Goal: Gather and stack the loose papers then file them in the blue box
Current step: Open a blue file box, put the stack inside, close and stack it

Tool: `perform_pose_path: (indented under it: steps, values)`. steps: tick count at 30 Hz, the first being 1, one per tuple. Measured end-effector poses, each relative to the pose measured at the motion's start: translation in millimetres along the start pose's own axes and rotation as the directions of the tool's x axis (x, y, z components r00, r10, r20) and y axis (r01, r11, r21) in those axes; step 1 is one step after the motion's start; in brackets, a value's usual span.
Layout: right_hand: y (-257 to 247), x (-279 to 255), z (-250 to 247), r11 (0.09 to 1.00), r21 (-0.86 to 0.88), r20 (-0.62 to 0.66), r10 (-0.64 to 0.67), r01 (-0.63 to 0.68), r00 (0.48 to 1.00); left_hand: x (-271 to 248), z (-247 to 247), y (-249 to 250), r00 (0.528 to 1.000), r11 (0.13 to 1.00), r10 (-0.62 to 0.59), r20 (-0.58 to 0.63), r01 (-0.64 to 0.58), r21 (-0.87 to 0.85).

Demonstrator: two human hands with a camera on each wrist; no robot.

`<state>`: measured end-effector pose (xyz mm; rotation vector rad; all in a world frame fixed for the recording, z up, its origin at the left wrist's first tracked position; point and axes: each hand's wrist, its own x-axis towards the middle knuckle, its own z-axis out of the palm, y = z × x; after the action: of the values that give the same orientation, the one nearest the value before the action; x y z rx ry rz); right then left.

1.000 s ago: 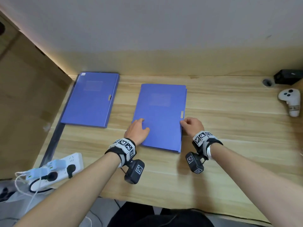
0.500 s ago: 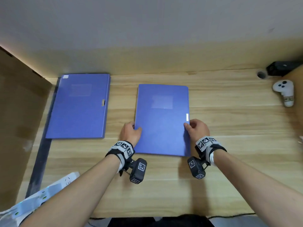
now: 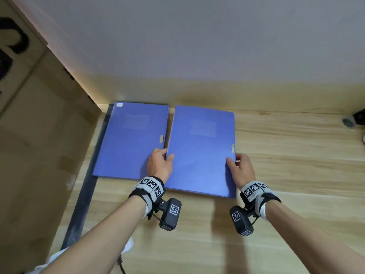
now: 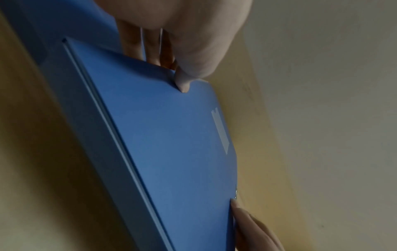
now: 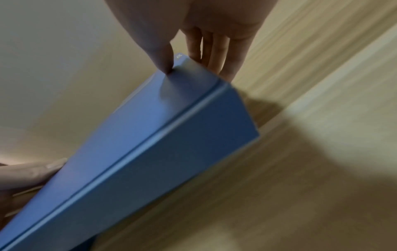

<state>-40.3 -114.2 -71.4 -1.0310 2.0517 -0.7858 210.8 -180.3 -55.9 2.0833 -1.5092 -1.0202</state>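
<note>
Two shut blue file boxes show in the head view. One blue box (image 3: 130,141) lies flat at the desk's back left corner. The other blue box (image 3: 201,151) is held just to its right, its left edge above the first box's right edge. My left hand (image 3: 166,157) grips its left edge, thumb on top, fingers beneath (image 4: 150,56). My right hand (image 3: 232,161) grips the right edge below the metal clasp (image 3: 233,148), thumb (image 5: 165,66) on the lid and fingers under. The wrist views show this box (image 5: 150,144) off the desk. No loose papers are in sight.
The wooden desk (image 3: 286,175) runs to the right. Large cardboard cartons (image 3: 39,135) stand at the left past a dark metal strip (image 3: 85,194). A black device (image 3: 359,115) sits at the far right by the wall. A white power strip (image 3: 59,256) peeks out under my left arm.
Both hands have shifted from resting on the box to gripping its side edges. They carried it left and back until it sits right beside the other blue box.
</note>
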Motion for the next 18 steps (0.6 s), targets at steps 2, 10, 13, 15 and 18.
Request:
perform_pose_path:
  steps: [2,10,13,15,18]
  values:
    - [-16.1,2.6,28.7,0.998,0.059,0.021,-0.014,0.013,1.0,14.2,-25.2,-10.2,0.999,0.999,-0.009,-0.053,0.007,-0.044]
    - [-81.1,-4.0,136.3,0.985,0.147,0.159,-0.119,0.096,0.98,67.3,-113.3,-67.5,0.978,0.969,-0.122,-0.169,0.081,-0.235]
    - [-92.6,-4.9,166.4,0.985,0.151,0.234,-0.123,0.088,0.964,88.3,-132.9,-93.0,0.976,0.967,-0.139,-0.169,0.097,-0.234]
    - [-94.4,-3.7,182.6,0.986,0.144,0.283,-0.125,0.087,0.951,99.3,-142.3,-105.6,0.975,0.966,-0.148,-0.165,0.108,-0.233]
    - [-97.6,-2.7,198.8,0.987,0.119,0.31,-0.137,0.104,0.941,105.8,-152.0,-112.1,0.972,0.958,-0.169,-0.16,0.124,-0.259]
